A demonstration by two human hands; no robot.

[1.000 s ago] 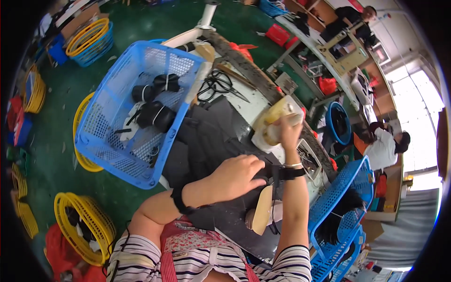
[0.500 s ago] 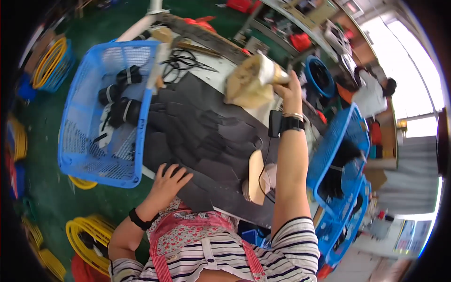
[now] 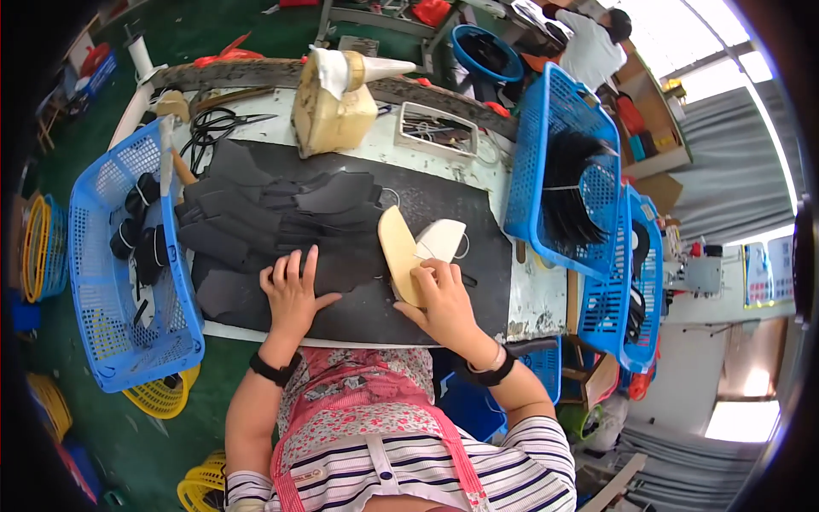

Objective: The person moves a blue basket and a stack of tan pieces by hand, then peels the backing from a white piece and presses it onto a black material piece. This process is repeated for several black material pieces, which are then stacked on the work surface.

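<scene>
My left hand [image 3: 293,299] lies with spread fingers on the near edge of the dark grey cut sheet pieces [image 3: 273,209], which overlap in a loose pile. Around the near end of a beige flat oblong piece with rounded ends [image 3: 397,247], the thumb and fingers of my right hand [image 3: 445,309] are closed. A white piece with a rounded edge [image 3: 444,237] sits against it on the right. Behind the pile stands a yellowish squeeze bottle [image 3: 334,115] with a cone-shaped nozzle pointing right, touched by neither hand.
Left of the table is a blue basket [image 3: 186,282] with bundled black pieces. Another blue basket [image 3: 520,183] on the right holds a stack of black pieces. Black-handled scissors [image 3: 213,128] and a white tray of tools [image 3: 437,147] lie at the back. A person [image 3: 589,43] sits farther off.
My right hand has let go of the squeeze bottle, which now stands at the back, and has come near to grip the beige piece. My left hand stays on the dark pieces. The view has turned.
</scene>
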